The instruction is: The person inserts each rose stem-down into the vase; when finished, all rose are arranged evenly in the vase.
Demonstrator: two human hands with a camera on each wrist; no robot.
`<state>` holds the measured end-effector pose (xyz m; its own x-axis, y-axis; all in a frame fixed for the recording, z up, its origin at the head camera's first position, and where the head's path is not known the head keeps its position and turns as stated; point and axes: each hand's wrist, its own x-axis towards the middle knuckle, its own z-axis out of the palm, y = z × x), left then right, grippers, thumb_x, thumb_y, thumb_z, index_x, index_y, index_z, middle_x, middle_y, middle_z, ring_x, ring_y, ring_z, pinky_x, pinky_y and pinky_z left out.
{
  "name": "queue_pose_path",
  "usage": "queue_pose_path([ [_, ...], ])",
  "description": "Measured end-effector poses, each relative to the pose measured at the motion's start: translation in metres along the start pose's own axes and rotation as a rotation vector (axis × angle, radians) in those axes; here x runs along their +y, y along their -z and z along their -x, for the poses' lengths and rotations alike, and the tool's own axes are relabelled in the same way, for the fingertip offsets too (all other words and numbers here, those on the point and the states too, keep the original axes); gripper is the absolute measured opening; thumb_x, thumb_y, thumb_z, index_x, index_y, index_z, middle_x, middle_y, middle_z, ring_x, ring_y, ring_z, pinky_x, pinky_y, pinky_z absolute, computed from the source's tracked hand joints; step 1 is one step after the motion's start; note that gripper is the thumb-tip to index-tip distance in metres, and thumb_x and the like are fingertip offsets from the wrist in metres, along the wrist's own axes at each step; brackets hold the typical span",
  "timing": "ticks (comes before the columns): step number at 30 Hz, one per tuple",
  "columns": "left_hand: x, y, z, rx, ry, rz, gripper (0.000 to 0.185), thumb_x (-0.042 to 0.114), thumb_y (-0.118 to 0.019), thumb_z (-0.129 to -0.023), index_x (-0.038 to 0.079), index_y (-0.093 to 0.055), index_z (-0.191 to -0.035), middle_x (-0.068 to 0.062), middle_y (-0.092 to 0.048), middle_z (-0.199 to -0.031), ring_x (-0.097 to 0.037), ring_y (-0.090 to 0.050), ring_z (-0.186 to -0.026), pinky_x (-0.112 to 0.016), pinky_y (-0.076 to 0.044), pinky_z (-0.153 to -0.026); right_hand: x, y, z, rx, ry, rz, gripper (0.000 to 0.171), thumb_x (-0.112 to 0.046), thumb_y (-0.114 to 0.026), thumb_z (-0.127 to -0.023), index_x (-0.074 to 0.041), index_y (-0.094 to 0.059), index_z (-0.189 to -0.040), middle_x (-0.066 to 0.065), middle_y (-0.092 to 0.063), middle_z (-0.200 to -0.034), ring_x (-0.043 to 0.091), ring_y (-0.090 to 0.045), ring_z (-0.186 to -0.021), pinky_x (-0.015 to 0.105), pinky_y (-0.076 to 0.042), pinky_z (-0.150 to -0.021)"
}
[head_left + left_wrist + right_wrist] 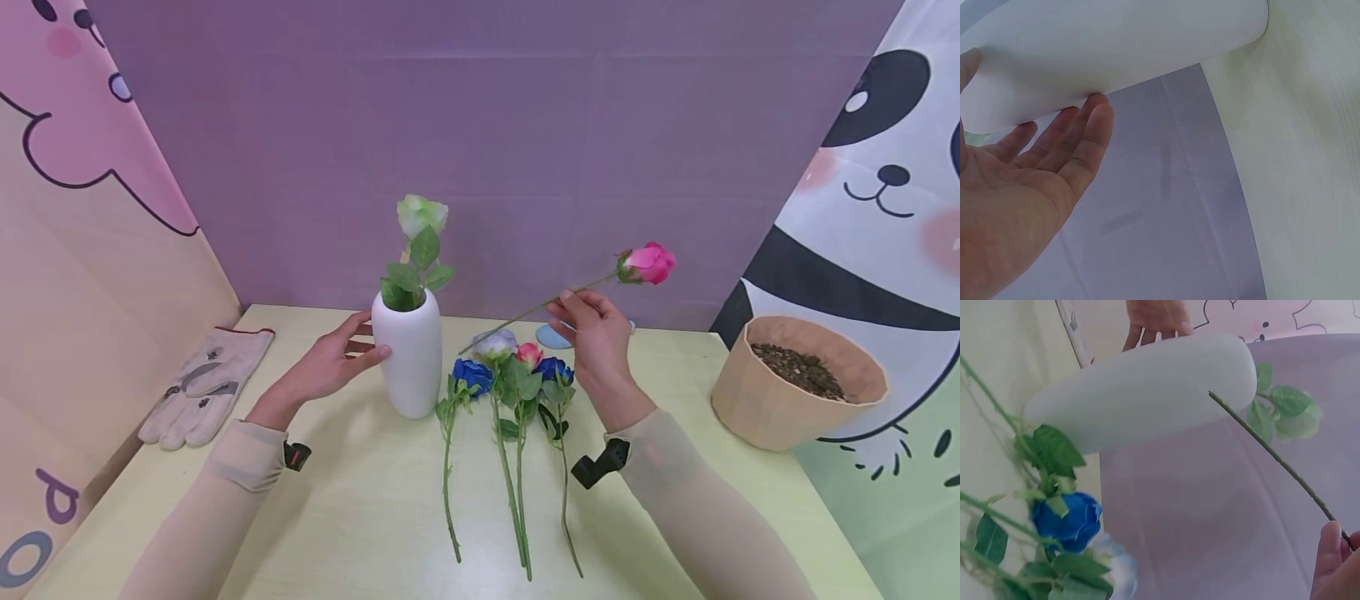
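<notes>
A white vase (412, 362) stands upright on the table, with one pale green-white rose (422, 215) and its leaves rising from the mouth. My left hand (326, 362) holds the vase from its left side, thumb on the near face and fingertips against the far side, as the left wrist view also shows. In my right hand (602, 343) a pink rose (651, 263) is pinched by its stem. The stem slants down to the left, and its cut end (1212, 394) overlaps the vase in the right wrist view. The bloom points up to the right.
Several flowers lie between my arms: a blue rose (472, 377), a pale lilac bloom (495, 343), a pink one (529, 355) and a dark blue one (553, 370). Gloves (206, 392) lie at left, and a paper pot (780, 408) of soil at right. A light-blue object (553, 336) lies behind.
</notes>
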<state>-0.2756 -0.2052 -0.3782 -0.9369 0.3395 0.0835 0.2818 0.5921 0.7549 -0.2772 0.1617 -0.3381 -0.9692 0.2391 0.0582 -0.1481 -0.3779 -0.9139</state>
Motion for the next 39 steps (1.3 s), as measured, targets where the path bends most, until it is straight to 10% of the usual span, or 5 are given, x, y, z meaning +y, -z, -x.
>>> queue_pose_path([
  [39,-0.002,0.000,-0.002,-0.010,0.006,0.014,0.075,0.053,-0.060,-0.096,0.025,-0.025,-0.157,-0.012,-0.047,-0.149,-0.037,-0.056,-0.132,-0.056,-0.051,-0.102,-0.013,-0.064,0.009,-0.022,0.163,-0.107,0.017,-0.016,-0.070,-0.094,-0.009,-0.059,-0.106,0.003,-0.070,-0.095,0.015,-0.075,-0.086,0.027,-0.062,-0.073],
])
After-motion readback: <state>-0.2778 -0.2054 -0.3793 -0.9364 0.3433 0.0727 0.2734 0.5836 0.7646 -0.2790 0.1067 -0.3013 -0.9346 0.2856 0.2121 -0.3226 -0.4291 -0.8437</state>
